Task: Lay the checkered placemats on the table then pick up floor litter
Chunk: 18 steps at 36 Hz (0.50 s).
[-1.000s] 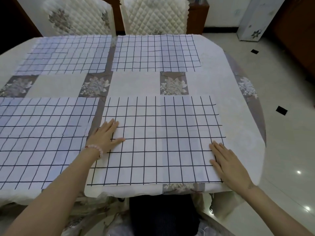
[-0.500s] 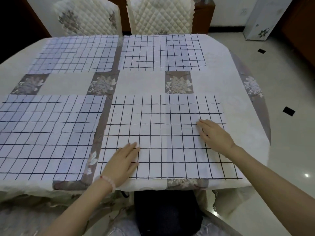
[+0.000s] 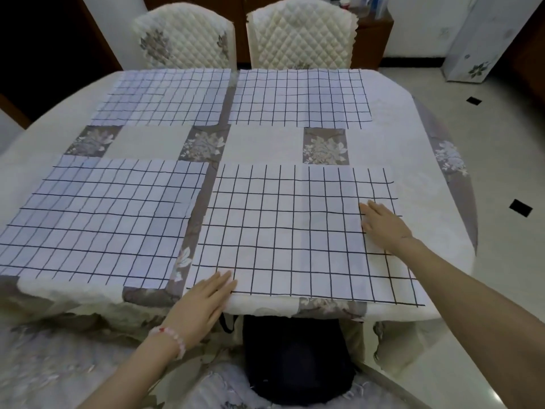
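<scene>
While the near-right checkered placemat (image 3: pixel 289 231) lies spread on the tabletop (image 3: pixel 265 146), it is touched by both grips. The left grip (image 3: pixel 203 302) is laid flat, fingers straight, on the mat's near edge by its near-left corner, with the palm overhanging the tabletop's rim. The right grip (image 3: pixel 383 228) is pressed flat, fingers close together, on the mat's right part. Nothing is pinched by either. Most of the mat is stretched between the two grips.

Left of the left grip a near-left placemat (image 3: pixel 103 219) is laid, parted from the first by a strip of flowered tablecloth (image 3: pixel 203 184). Well beyond both grips a far-left placemat (image 3: pixel 165 98) and a far-right placemat (image 3: pixel 298 98) are set side by side before two quilted chairs (image 3: pixel 300 36).

The mat is judged to be thin, light and limp; whether it is cloth or paper cannot be told. It is likely to slide on the tablecloth and to wrinkle if pushed from one side. It is best smoothed outward with flat palms. If it must be shifted, it is best pinched at the two corners of one edge and lifted.

The laying is judged to be nearly done, and the litter step not yet begun. On the floor (image 3: pixel 501 143) right of the right grip, dark squares (image 3: pixel 520 208) are seen; whether they are tile insets or litter cannot be told.
</scene>
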Each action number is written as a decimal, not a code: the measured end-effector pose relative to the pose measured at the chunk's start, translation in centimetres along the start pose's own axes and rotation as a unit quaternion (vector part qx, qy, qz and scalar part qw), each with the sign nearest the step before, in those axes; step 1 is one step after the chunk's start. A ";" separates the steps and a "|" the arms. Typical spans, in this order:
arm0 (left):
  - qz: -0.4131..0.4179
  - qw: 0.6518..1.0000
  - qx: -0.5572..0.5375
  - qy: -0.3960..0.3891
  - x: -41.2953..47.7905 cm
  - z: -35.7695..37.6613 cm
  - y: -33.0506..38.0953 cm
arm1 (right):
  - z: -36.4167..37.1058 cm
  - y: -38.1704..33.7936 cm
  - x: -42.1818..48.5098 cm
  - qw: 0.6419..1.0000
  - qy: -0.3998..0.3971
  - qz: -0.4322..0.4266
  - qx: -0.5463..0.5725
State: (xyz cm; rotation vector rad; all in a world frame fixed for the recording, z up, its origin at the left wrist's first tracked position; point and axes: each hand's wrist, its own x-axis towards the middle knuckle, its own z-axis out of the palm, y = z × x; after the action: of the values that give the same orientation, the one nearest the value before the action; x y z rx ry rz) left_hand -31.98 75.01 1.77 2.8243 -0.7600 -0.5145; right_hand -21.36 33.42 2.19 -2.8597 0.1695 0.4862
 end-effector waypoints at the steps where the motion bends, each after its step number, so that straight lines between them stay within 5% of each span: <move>1: -0.002 1.000 -0.015 0.000 0.1 0.1 -0.1 | -0.3 -0.3 -0.1 1.000 -0.003 0.002 0.003; 12: -0.107 0.985 -0.128 0.044 0.3 -2.5 2.9 | -1.8 -3.6 -6.4 0.985 0.058 -0.043 0.155; 18: -0.181 0.908 -0.343 0.159 -2.5 -3.5 5.0 | -1.4 -5.0 -11.1 0.950 0.065 -0.017 0.306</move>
State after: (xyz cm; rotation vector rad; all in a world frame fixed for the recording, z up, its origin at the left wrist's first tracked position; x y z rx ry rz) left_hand -34.95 72.25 6.96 2.2755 0.0318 -0.2749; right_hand -30.64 38.70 8.24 -2.2760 0.2442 0.1870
